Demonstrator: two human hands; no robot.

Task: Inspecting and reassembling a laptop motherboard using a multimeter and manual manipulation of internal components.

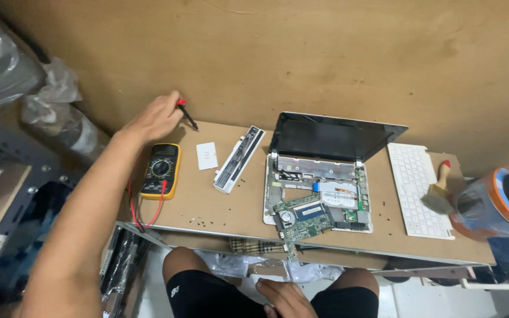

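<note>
The probes [186,113] are pinched in the fingers of the left hand [155,118] at the back of the surface [219,206], beyond the multimeter [161,169] they are wired to, while the right hand [287,297] lies released in the lap, clear of the opened laptop [319,182].

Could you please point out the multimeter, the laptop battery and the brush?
Multimeter [161,169]: head view, on its round dial.
Laptop battery [240,159]: head view, middle of the white bar.
Brush [439,191]: head view, on the ferrule above the bristles.

Left hand [155,118] grips probes [186,113] beside multimeter [161,169].
</note>
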